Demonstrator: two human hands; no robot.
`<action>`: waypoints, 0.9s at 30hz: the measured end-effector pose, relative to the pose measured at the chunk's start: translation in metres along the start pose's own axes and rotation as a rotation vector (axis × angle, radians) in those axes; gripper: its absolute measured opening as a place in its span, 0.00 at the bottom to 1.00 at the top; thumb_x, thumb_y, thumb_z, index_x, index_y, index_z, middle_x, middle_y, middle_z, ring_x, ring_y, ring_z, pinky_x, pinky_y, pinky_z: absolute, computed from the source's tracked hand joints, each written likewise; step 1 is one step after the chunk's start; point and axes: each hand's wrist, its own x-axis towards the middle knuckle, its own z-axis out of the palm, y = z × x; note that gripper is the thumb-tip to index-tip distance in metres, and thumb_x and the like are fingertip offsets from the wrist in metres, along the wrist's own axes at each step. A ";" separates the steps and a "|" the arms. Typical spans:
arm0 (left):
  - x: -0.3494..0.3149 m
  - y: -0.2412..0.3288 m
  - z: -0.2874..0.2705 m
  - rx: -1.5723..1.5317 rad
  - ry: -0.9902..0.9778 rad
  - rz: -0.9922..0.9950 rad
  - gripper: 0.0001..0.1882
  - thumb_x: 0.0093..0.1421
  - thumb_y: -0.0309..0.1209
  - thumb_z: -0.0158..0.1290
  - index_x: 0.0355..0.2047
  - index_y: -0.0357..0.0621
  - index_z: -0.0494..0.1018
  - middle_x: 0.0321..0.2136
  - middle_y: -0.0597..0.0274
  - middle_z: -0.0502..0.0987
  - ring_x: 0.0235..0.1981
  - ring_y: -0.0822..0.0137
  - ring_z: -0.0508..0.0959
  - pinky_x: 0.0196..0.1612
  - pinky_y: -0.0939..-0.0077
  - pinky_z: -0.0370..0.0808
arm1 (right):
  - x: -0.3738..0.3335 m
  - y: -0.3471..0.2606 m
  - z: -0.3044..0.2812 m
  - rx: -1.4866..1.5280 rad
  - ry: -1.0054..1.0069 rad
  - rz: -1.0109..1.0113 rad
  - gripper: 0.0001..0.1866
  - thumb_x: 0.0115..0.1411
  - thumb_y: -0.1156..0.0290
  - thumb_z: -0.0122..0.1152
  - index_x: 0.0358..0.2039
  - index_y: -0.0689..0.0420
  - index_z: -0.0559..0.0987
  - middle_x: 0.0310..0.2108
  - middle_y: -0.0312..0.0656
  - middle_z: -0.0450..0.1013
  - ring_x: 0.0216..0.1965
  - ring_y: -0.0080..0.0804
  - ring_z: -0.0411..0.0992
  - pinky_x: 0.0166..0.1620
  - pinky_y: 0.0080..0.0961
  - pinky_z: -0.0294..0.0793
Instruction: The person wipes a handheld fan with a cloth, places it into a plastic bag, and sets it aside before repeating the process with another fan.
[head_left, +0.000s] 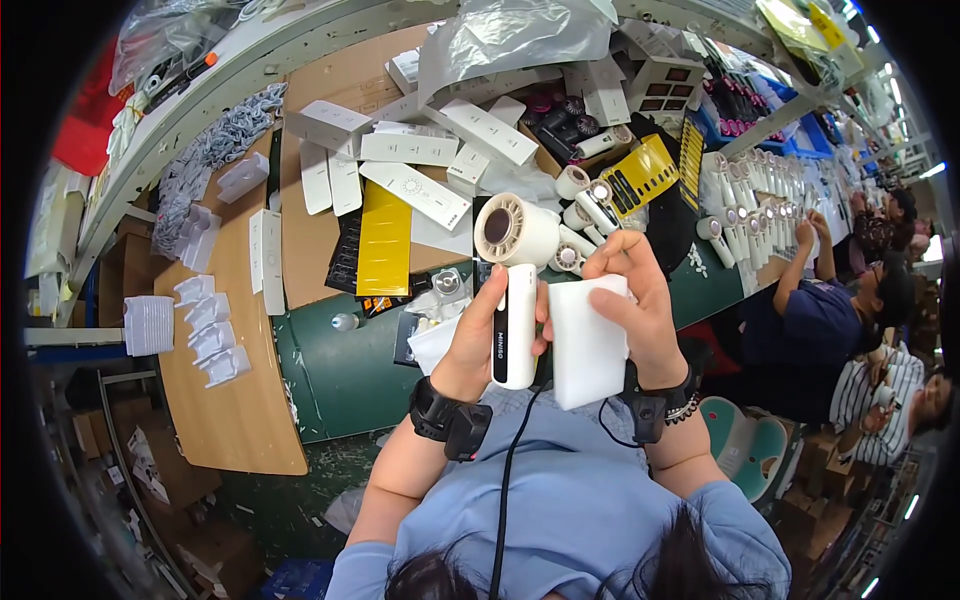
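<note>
In front of my chest, my left hand (467, 348) is closed around the handle of a white handheld fan (518, 345). The fan stands upright, its round grilled head at the top and a dark strip along the handle. Beside it, my right hand (648, 315) grips a white foam piece (585, 350), thumb on the front face and fingers bent over the top edge. Between fan and foam a narrow gap shows, with fingertips in it. Just past the fan head, more white fans (597, 197) lie in a loose pile.
White boxes (405, 150) are heaped at the back, beside a yellow sheet (383, 240). Grey cables (215, 140) and white trays (215, 340) lie at the left. Rows of fans (745, 225) stand at the right near co-workers (835, 300). A black cord (510, 470) hangs down my front.
</note>
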 end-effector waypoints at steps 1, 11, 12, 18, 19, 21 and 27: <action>-0.001 0.000 0.001 0.002 -0.003 0.001 0.29 0.63 0.54 0.33 0.36 0.37 0.68 0.26 0.61 0.71 0.23 0.68 0.74 0.21 0.76 0.73 | -0.002 -0.002 0.003 -0.073 -0.001 0.001 0.16 0.54 0.68 0.57 0.39 0.57 0.63 0.29 0.37 0.69 0.29 0.18 0.67 0.30 0.14 0.66; -0.007 0.000 0.002 0.157 0.101 0.042 0.25 0.64 0.51 0.36 0.40 0.40 0.69 0.32 0.61 0.75 0.33 0.73 0.76 0.38 0.79 0.74 | -0.020 0.004 0.014 -0.299 -0.032 -0.026 0.13 0.56 0.76 0.54 0.41 0.59 0.65 0.32 0.37 0.71 0.32 0.19 0.69 0.34 0.16 0.67; -0.008 -0.001 0.000 0.160 0.092 0.057 0.26 0.64 0.51 0.36 0.41 0.40 0.69 0.33 0.61 0.75 0.34 0.73 0.76 0.40 0.80 0.73 | -0.020 0.005 0.016 -0.400 -0.031 -0.087 0.13 0.56 0.76 0.54 0.41 0.60 0.66 0.32 0.39 0.71 0.31 0.20 0.69 0.33 0.16 0.67; -0.003 -0.013 0.038 0.379 0.447 0.106 0.28 0.64 0.54 0.33 0.40 0.41 0.69 0.31 0.63 0.75 0.31 0.74 0.75 0.37 0.81 0.72 | 0.001 0.007 0.021 -0.870 0.088 -0.455 0.08 0.53 0.74 0.59 0.33 0.60 0.71 0.26 0.43 0.70 0.23 0.26 0.70 0.28 0.21 0.68; 0.001 -0.011 0.040 0.373 0.496 0.117 0.28 0.64 0.55 0.32 0.38 0.42 0.69 0.30 0.63 0.75 0.30 0.74 0.75 0.35 0.81 0.72 | 0.007 0.008 0.020 -0.876 0.074 -0.486 0.07 0.51 0.74 0.61 0.30 0.60 0.72 0.25 0.43 0.70 0.22 0.28 0.70 0.27 0.21 0.68; 0.005 -0.007 0.035 0.370 0.538 0.135 0.29 0.63 0.55 0.31 0.37 0.42 0.69 0.29 0.63 0.74 0.28 0.74 0.75 0.33 0.82 0.72 | 0.008 0.010 0.019 -0.881 0.060 -0.528 0.07 0.50 0.74 0.63 0.27 0.60 0.73 0.23 0.43 0.69 0.21 0.30 0.69 0.26 0.21 0.68; 0.000 0.000 -0.012 0.325 0.097 0.006 0.32 0.63 0.57 0.26 0.38 0.39 0.66 0.23 0.61 0.71 0.21 0.73 0.72 0.24 0.79 0.70 | -0.043 0.020 0.026 -1.017 -0.267 -0.508 0.10 0.44 0.73 0.69 0.23 0.58 0.75 0.20 0.40 0.69 0.20 0.33 0.70 0.22 0.20 0.67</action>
